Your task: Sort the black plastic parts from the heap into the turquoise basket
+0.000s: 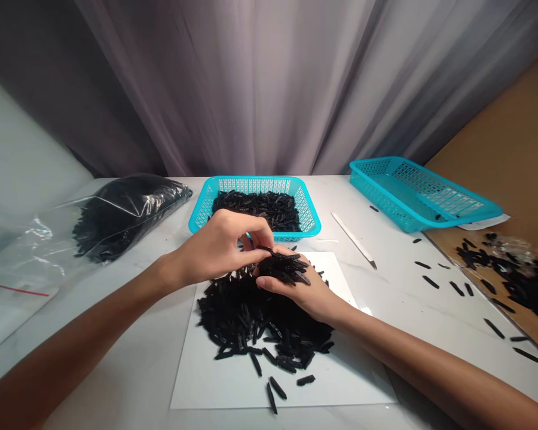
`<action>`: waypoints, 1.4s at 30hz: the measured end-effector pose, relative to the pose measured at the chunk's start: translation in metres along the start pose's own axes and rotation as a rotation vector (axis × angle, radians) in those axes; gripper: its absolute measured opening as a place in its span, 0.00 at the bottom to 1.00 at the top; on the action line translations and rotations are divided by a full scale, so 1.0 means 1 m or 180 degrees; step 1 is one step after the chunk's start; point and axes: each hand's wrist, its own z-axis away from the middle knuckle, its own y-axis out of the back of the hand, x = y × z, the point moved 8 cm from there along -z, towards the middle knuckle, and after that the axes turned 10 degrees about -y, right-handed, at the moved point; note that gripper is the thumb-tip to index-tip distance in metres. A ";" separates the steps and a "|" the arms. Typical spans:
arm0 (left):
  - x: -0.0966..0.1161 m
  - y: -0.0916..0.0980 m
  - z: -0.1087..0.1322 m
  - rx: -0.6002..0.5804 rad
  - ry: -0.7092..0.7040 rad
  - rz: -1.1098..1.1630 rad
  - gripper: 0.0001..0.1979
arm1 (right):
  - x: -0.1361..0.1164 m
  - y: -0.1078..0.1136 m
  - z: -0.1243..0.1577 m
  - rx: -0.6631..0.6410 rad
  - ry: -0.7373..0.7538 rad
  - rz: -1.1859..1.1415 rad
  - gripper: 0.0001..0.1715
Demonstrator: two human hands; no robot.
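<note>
**Left hand (217,251) picks from the heap on the right hand (296,294)**

Its fingertips (256,228) seem to pinch one thin black piece (269,251) from the small heap (284,270) on the open, cupped right palm, low over the big pile (237,319) on a white sheet (215,388). Beyond, on the bench (385,257), sit a blue basket (255,180) of pieces, a tilted basket (412,191) and a plastic bag (130,215).
</note>
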 end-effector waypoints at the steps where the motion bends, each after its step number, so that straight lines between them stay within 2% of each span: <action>1: 0.001 0.000 0.000 0.0038 -0.0006 0.0048 0.05 | 0.000 0.000 0.000 0.0019 -0.0009 -0.0002 0.14; 8: 0.002 -0.003 0.000 0.0053 -0.0085 0.0159 0.03 | 0.000 0.002 0.000 0.0122 -0.0058 0.0053 0.14; 17: 0.015 0.008 0.003 0.0317 -0.0654 -0.0454 0.05 | -0.005 0.001 0.000 0.0071 0.0034 0.0017 0.13; 25: 0.034 0.014 0.008 0.0607 -0.1032 -0.0629 0.07 | -0.003 0.002 0.001 0.0061 0.0131 0.0043 0.09; 29: 0.036 0.013 0.010 0.0590 -0.1003 -0.0546 0.07 | -0.003 0.002 0.001 0.0096 0.0106 0.0142 0.13; 33: 0.045 0.014 0.013 0.0657 -0.1293 -0.0471 0.09 | -0.003 0.002 0.001 0.0099 0.0101 0.0154 0.15; 37: 0.045 0.015 0.013 0.0670 -0.1176 -0.0403 0.09 | -0.002 0.002 0.001 0.0080 0.0109 0.0194 0.15; 42: 0.042 0.016 0.012 0.0654 -0.0903 -0.0235 0.04 | -0.004 0.003 0.000 0.0115 0.0140 0.0187 0.15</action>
